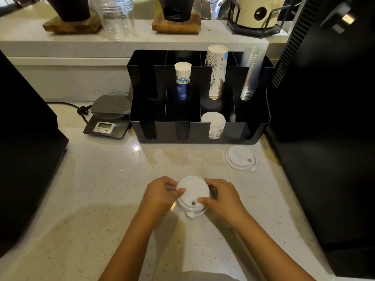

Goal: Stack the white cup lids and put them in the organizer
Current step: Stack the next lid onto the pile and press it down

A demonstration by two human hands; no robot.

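the speckled surface [105, 179] carries all task items within reach of the person, between dark appliances at either side.

the black organizer [199, 136] stands at the back of the surface, its slotted fronts facing the person so contents can be seen and pulled out. rear row, left to right: first compartment appears empty; second holds a blue-and-white paper cup stack [183, 82]; third holds a taller printed paper cup stack [216, 72]; fourth holds a clear plastic cup stack [252, 74]. all three lean back. front row: only the third compartment is occupied, by a nested lid stack [214, 124]; judged to be the destination.

a digital scale [109, 116] sits just left of the organizer, not involved.

the left hand [162, 194] and right hand [221, 196] hold the white cup lids [192, 194] low over the near surface, one hand on each side. fingers of both hands are closed on the rim, thumbs on top; this grip likely squares the lids into a stack. how many lids are held cannot be told.

one loose lid [240, 158] lies flat near the organizer's right front corner, not yet collected.
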